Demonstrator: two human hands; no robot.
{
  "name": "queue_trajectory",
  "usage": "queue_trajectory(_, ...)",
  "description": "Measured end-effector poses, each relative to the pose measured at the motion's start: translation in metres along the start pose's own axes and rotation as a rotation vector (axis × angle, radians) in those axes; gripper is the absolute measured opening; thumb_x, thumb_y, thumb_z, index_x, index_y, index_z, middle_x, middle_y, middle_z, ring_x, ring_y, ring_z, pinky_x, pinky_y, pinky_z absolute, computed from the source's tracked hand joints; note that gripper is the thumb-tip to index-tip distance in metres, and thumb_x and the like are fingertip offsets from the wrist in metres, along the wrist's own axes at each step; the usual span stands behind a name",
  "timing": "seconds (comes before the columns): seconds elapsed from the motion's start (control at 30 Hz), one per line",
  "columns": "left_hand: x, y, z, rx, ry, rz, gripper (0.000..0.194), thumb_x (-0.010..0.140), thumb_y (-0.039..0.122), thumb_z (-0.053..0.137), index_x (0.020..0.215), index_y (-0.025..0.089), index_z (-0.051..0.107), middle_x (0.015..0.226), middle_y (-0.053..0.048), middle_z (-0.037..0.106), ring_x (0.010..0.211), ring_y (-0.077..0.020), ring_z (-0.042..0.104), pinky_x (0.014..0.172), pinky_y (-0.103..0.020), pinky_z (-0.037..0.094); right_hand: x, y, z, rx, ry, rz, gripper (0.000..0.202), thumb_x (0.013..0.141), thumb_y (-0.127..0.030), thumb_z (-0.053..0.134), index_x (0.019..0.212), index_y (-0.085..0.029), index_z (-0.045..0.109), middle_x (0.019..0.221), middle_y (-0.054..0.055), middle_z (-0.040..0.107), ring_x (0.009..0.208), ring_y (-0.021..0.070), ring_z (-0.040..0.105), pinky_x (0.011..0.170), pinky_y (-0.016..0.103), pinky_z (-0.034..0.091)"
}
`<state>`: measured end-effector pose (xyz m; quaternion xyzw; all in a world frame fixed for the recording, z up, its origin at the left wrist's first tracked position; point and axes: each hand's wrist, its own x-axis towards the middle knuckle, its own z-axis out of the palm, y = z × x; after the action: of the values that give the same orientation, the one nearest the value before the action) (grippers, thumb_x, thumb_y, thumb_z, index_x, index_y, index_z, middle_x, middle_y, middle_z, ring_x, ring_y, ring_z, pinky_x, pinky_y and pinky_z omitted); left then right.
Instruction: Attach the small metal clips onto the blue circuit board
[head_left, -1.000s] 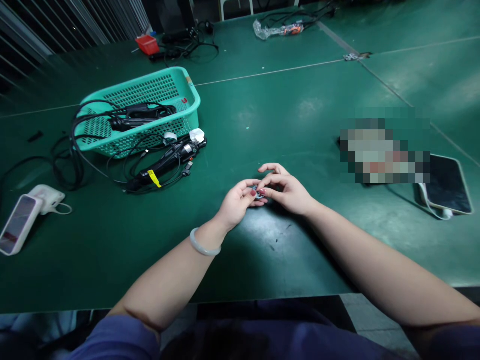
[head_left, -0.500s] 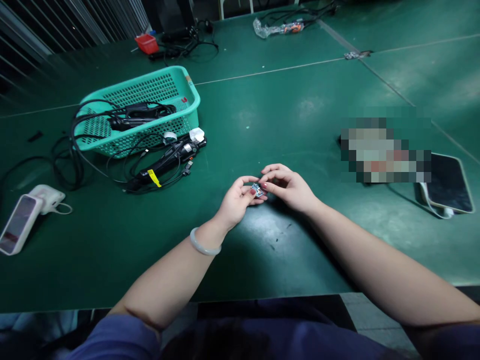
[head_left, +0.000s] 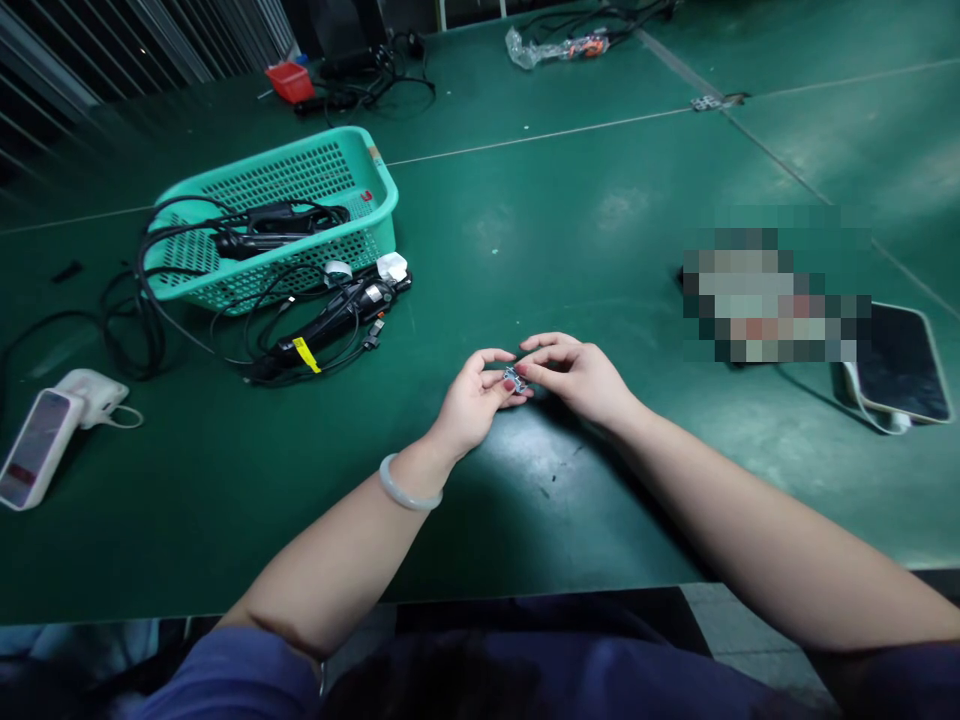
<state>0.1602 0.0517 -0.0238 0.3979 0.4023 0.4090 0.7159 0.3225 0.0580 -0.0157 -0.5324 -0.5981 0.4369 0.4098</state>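
My left hand [head_left: 469, 405] is closed on a small blue-and-white piece [head_left: 514, 379], pinched between thumb and fingers just above the table. The piece is too small and too covered for its kind to be told. My right hand [head_left: 577, 372] meets it from the other side, its thumb and fingertips curled in at the piece's edge. Part of the piece is hidden by fingertips of both hands.
On the green table [head_left: 480, 520], a teal basket [head_left: 382, 205] holds black corded devices. Another black device [head_left: 330, 320] with cables lies before it. A white-cased phone [head_left: 37, 450] is at left, a charging phone [head_left: 904, 360] at right beside a blurred-out patch. A red box [head_left: 291, 82] stands behind.
The right thumb has shifted slightly left onto the small piece, covering more of it. The left hand has stayed nearly in place, and the view has tilted a little.
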Motion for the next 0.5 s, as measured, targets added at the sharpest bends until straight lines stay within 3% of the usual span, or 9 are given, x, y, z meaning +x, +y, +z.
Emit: queue_trajectory(0.5, -0.0016, 0.0009, 0.0021, 0.091, -0.009, -0.013, 0.032, 0.08, 0.013, 0.063, 0.109, 0.016, 0.049, 0.07, 0.0, 0.071, 0.071, -0.0103, 0.07, 0.075, -0.024, 0.056, 0.0027, -0.0008, -0.0053, -0.03, -0.1, 0.03, 0.016, 0.07, -0.035, 0.071, 0.069, -0.019, 0.071, 0.1, 0.007, 0.067, 0.098, 0.0204, 0.06, 0.09, 0.038, 0.044)
